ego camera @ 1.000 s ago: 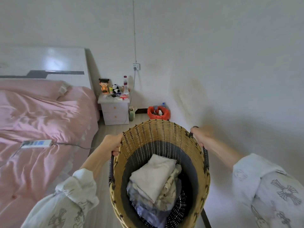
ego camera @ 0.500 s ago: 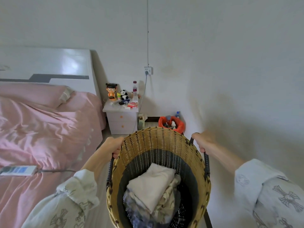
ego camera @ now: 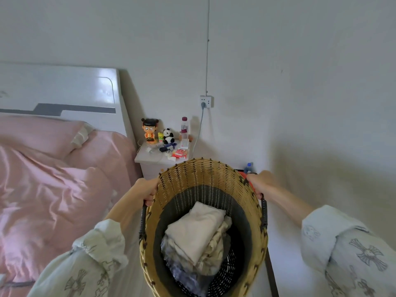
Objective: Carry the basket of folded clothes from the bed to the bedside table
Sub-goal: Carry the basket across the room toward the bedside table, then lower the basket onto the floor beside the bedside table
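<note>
A tall woven wicker basket (ego camera: 205,174) with a dark inner lining hangs in front of me, off the bed. Folded clothes (ego camera: 197,230), cream on top, lie stacked at its bottom. My left hand (ego camera: 143,190) grips the dark handle on the basket's left side. Gripping the right handle is my right hand (ego camera: 260,182). The white bedside table (ego camera: 147,159) stands just beyond the basket's far rim, beside the pink bed (ego camera: 53,179). The basket hides the table's drawers and front right corner.
The tabletop holds a cartoon figurine (ego camera: 150,130), a small panda toy (ego camera: 168,136), a water bottle (ego camera: 184,127), red packets (ego camera: 179,153) and small clutter. A wall socket (ego camera: 206,101) with a cable is above it. An orange bin (ego camera: 246,174) peeks out behind the basket.
I have walked closer to the bedside table with the basket; the table now sits right behind the basket's rim, the orange bin is mostly hidden, and the remote on the bed has left view.
</note>
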The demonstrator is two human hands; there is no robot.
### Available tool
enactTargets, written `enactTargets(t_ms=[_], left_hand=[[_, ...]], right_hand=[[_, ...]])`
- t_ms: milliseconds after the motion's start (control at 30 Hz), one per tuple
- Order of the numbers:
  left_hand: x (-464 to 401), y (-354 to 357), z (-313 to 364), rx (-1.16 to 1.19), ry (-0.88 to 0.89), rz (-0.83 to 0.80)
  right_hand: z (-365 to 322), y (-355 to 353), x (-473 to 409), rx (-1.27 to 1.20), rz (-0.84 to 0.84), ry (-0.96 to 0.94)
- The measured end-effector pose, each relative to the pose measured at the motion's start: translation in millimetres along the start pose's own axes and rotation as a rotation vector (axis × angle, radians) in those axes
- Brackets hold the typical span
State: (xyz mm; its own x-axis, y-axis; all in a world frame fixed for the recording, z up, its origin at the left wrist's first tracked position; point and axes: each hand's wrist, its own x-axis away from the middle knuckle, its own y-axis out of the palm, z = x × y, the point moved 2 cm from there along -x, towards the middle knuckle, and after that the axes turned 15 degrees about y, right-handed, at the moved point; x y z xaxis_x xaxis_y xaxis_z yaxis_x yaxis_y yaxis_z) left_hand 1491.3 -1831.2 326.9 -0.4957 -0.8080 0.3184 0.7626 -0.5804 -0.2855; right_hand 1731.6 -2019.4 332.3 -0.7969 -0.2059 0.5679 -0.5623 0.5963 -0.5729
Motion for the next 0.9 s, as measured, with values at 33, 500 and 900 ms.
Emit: enactTargets(t_ms=[33,500,900], left_hand=[[-19.2,2.3,7.4,0.0,-0.011,-0.003],[-281.8,24.5,33.3,-0.099,-0.17,-0.109],[-428.9,66.5,-1.2,-0.253,-0.284,-0.259]], right_hand=[[-15.6,2.0,-17.6,0.011,-0.013,0.005],[-178.9,62.6,-211.0,0.148,0.019,0.086],[-177.6,117.6,-335.9,0.134,-0.062,0.349]])
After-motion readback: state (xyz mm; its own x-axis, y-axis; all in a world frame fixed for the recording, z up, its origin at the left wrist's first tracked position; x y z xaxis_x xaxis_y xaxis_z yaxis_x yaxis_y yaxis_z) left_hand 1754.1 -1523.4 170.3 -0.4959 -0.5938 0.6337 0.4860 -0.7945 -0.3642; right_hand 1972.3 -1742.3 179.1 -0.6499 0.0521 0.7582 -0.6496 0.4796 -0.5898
